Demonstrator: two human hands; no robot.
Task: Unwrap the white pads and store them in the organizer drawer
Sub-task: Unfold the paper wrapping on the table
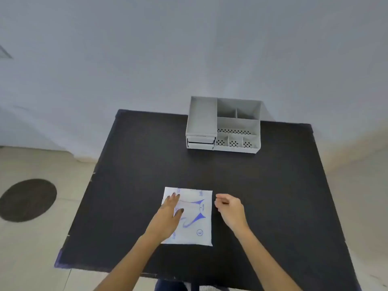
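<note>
Flat left hand (168, 215) presses square white printed packet (194, 219) on black table (252, 185).

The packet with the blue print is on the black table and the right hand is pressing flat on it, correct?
Not quite. The head view shows the left hand pressing flat on the packet, which lies on the black table. The right hand hovers loosely curled beside it, off the packet.
</note>
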